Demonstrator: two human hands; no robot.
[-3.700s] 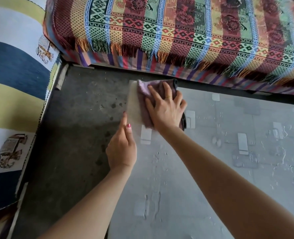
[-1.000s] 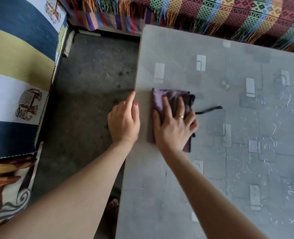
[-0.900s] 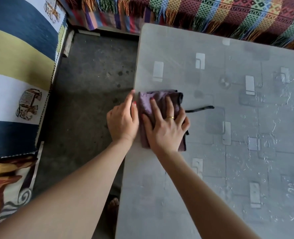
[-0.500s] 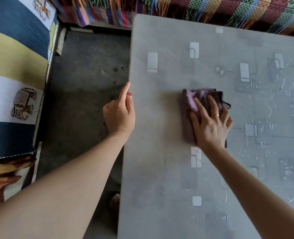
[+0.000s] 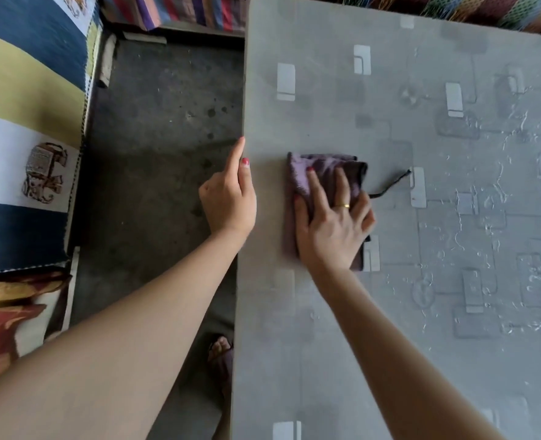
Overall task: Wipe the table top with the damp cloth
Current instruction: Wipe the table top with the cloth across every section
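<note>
Fingers (image 5: 313,188) of your right hand (image 5: 332,227) lie straight and spread, pressing the damp cloth (image 5: 323,173) flat on the table top (image 5: 326,312), near its left edge and about midway along it. Your left hand (image 5: 228,198) rests at that edge, forefinger extended, other fingers loosely curled, holding nothing. Risk noted: the cloth's loose dark cord (image 5: 393,185) trails toward the table's middle and may drag streaks; a stroke carried past the left edge could drop the cloth
</note>
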